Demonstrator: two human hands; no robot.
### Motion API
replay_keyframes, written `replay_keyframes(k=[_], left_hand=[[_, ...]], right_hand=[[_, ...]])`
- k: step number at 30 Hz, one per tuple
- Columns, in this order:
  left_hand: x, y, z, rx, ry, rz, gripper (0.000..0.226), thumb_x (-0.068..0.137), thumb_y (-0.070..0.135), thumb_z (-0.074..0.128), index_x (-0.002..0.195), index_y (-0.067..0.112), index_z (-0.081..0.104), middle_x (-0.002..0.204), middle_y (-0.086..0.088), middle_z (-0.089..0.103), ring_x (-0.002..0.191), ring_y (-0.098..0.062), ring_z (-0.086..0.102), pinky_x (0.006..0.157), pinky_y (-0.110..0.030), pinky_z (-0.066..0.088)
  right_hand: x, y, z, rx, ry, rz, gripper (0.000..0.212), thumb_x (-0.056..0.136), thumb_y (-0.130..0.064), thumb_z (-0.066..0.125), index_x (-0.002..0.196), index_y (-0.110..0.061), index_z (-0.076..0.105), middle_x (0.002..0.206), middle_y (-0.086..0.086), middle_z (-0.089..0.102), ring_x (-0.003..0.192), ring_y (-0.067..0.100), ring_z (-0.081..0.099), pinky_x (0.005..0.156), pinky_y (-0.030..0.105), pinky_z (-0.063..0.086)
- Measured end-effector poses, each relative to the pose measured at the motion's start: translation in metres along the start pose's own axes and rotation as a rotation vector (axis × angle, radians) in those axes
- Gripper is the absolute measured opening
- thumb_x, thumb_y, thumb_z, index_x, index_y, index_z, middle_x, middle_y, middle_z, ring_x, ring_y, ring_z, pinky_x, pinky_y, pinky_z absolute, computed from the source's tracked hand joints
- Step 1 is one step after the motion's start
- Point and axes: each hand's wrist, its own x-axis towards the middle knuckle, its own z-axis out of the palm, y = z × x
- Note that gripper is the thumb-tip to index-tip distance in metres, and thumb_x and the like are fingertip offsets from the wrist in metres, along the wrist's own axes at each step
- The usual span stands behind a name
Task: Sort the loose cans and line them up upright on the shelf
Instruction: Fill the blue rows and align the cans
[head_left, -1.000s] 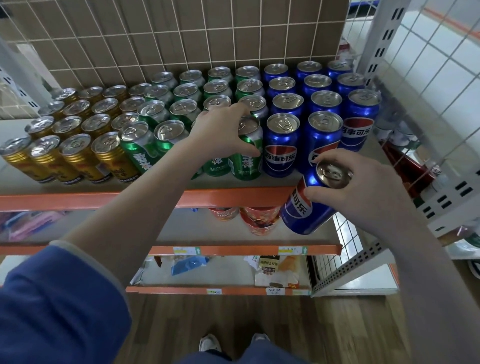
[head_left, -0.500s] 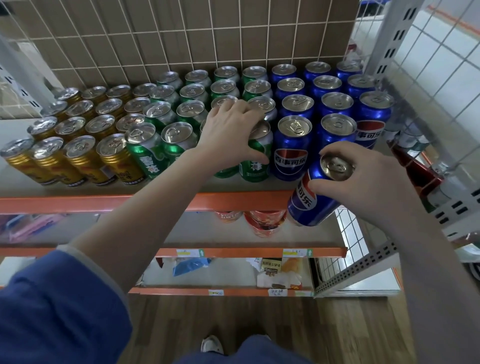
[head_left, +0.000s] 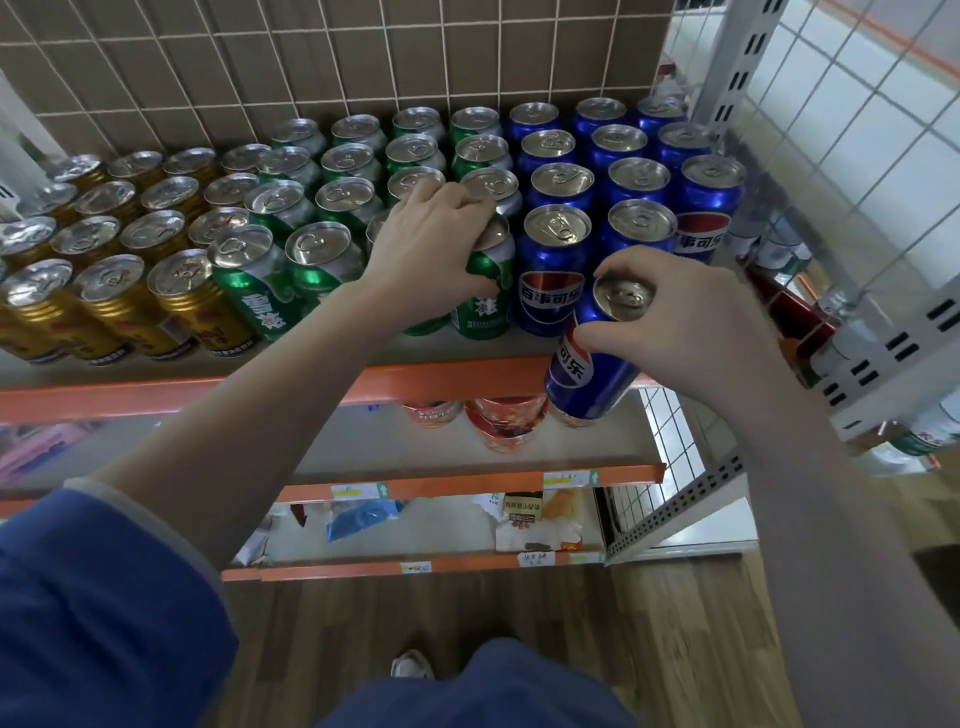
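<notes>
Right hand (head_left: 691, 322) round blue can (head_left: 592, 364), left hand (head_left: 431, 249) on green can (head_left: 485, 296)

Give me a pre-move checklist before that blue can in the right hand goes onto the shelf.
1. Right hand grips the blue can near its top: ok.
2. Can upright: not ok, it is tilted.
3. Can over the shelf: not ok, its base hangs in front of the orange edge.
4. Free spot in the front blue row, right of the front blue can: cannot tell, the hand hides it.
5. Left hand clear of the blue rows, holding a green can: ok.
</notes>
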Motion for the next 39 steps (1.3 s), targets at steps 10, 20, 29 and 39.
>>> replay_keyframes(k=[10,20,29,39], left_hand=[[-0.020,0.010,0.010,0.096,0.054,0.041,0.067,0.087,0.023,0.066,0.143,0.006,0.035,0.146,-0.012,0.039,0.133,-0.031,0.035,0.105,-0.044,0.032],[-0.023,0.013,0.012,0.157,0.080,0.052,0.064,0.084,0.018,0.068,0.140,0.005,0.039,0.141,-0.015,0.045,0.126,-0.034,0.045,0.099,-0.045,0.037],[-0.026,0.016,0.011,0.139,0.114,0.040,0.064,0.080,0.011,0.072,0.136,0.003,0.043,0.138,-0.017,0.048,0.125,-0.034,0.048,0.106,-0.040,0.030],[-0.060,0.050,0.015,-0.059,0.307,-0.244,0.069,0.087,0.007,0.054,0.148,0.008,0.023,0.154,-0.013,0.023,0.143,-0.029,0.017,0.117,-0.041,0.016]], right_hand=[[-0.010,0.003,0.001,-0.028,-0.032,-0.039,0.044,0.070,-0.043,0.069,0.111,-0.031,0.058,0.108,-0.011,0.064,0.096,0.014,0.057,0.072,0.030,0.046],[-0.039,-0.001,-0.003,-0.033,0.001,0.004,0.043,0.071,-0.039,0.070,0.110,-0.025,0.060,0.107,-0.008,0.065,0.097,0.016,0.058,0.078,0.033,0.050],[-0.060,0.009,-0.024,-0.073,0.024,0.071,0.044,0.070,-0.041,0.070,0.110,-0.027,0.058,0.109,-0.009,0.062,0.099,0.016,0.056,0.077,0.032,0.049],[-0.017,0.030,-0.081,-0.106,-0.007,0.055,0.054,0.069,-0.038,0.075,0.116,-0.017,0.057,0.110,0.001,0.059,0.094,0.020,0.052,0.072,0.033,0.047]])
